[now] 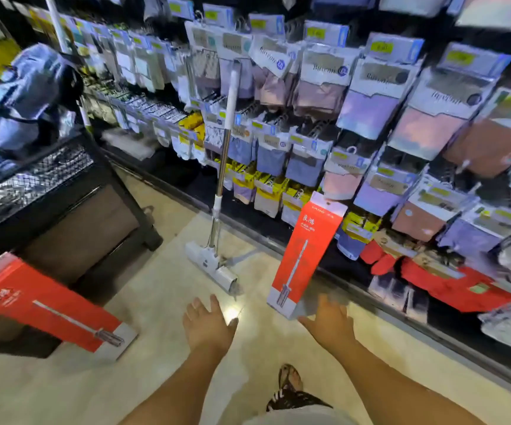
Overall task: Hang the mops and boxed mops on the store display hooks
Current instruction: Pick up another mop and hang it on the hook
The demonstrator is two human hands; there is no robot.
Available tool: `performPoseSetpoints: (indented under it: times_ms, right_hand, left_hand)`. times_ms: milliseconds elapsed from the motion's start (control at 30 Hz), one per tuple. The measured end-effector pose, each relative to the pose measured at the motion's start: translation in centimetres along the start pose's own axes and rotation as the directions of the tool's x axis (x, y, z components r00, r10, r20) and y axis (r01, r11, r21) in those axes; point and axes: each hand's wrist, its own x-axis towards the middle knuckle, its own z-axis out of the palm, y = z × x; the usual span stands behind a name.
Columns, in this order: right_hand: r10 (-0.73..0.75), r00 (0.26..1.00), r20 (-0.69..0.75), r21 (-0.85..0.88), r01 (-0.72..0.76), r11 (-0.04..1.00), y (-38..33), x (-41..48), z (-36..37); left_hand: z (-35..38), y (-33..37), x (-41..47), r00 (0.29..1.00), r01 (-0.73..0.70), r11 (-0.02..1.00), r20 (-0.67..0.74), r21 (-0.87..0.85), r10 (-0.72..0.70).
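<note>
- Step in hand: pick-up of a boxed mop. Judged from the layout, nothing from the task has been hung yet.
- Left hand (206, 325): fingers spread, palm down, grasping nothing, over the floor (156, 388).
- Right hand (329, 322): fingers spread, grasping nothing, just beside the lower end of the upright boxed mop (306, 253). Contact cannot be confirmed.
- Upright boxed mop: stands on end, tilted, its top resting against the hanging packets (370, 111).
- Second boxed mop (45, 308): lies slanted on your left, against the dark cart (49, 173).
- Loose mop (223, 164): head on the floor, handle leaning on the display.
- Next move: close both hands round the upright box near its base, then lift it with the punched top tab leading.
- Locate a free hook first; none is plainly visible among the packets.
</note>
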Motion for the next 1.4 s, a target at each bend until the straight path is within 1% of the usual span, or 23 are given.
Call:
performPoseSetpoints:
  times_ms: [100,167,233,300,367,433,533,700,833,933,1000,1067,1167,1300,1400]
  right_hand:
    - [0.034,0.999,0.009,-0.032,-0.034,0.999,-0.8,4.9,-3.2]
    - [0.044,0.999,0.026,-0.025,-0.044,0.999,-2.3,7.4,-4.1]
    - [0.01,0.998,0.067,-0.022,-0.009,1.0,-4.1,9.6,-4.0]
    - [-0.016,0.994,0.113,-0.039,0.021,0.999,-6.1,11.7,-3.7]
    - [-0.03,0.99,0.135,-0.035,0.035,0.999,-8.5,14.1,-3.8]
    - [-0.031,0.993,0.111,0.008,0.03,1.0,-10.9,17.0,-4.3]
    - [0.002,0.998,0.061,0.146,-0.011,0.989,-14.8,22.1,-5.3]
    - [0.077,0.99,-0.117,0.384,-0.027,0.923,-23.9,30.1,-8.1]
    - [0.094,0.965,-0.243,0.575,0.065,0.816,-33.6,34.4,-13.4]
    - [0.1,0.936,-0.339,0.642,0.152,0.751,-39.7,37.9,-18.8]
    - [0.105,0.922,-0.373,0.671,0.189,0.717,-42.5,39.9,-21.9]
    - [0.097,0.907,-0.41,0.656,0.219,0.723,-44.2,41.7,-24.4]
    - [0.115,0.913,-0.39,0.679,0.202,0.706,-45.2,44.1,-26.3]
    - [0.138,0.913,-0.383,0.688,0.182,0.702,-45.2,45.7,-26.5]
    - [0.125,0.904,-0.41,0.692,0.219,0.688,-45.4,44.7,-26.1]
  left_hand:
    - [-3.7,4.4,4.4,0.994,-0.073,0.992,-0.083,-0.098,0.065]
    - [-4.9,6.0,6.2,0.987,-0.125,0.985,-0.113,-0.116,0.112]
    - [-5.4,6.4,8.0,0.99,-0.124,0.987,-0.083,-0.103,0.116]
    - [-5.9,5.6,10.2,0.997,-0.074,0.992,-0.02,-0.102,0.072]
    - [-6.4,4.0,13.2,1.0,-0.028,0.994,0.007,-0.11,0.029]
    - [-7.3,2.3,16.8,1.0,-0.019,0.992,0.015,-0.123,0.022]
    - [-9.6,0.8,23.3,0.999,-0.042,0.986,-0.007,-0.161,0.042]
    - [-16.2,0.3,34.8,0.971,-0.23,0.953,-0.115,-0.199,0.21]
    - [-23.3,-0.5,42.5,0.947,-0.316,0.909,-0.143,-0.272,0.287]
    - [-27.9,-0.3,47.8,0.925,-0.38,0.829,-0.186,-0.412,0.331]
    - [-29.6,0.4,50.6,0.904,-0.427,0.777,-0.228,-0.464,0.361]
    - [-30.6,1.3,52.8,0.907,-0.419,0.74,-0.204,-0.526,0.368]
    - [-30.9,2.3,54.7,0.904,-0.399,0.663,-0.152,-0.633,0.399]
    - [-30.2,2.0,55.6,0.887,-0.396,0.607,-0.116,-0.689,0.447]
    - [-29.7,1.5,55.2,0.888,-0.379,0.563,-0.116,-0.734,0.445]
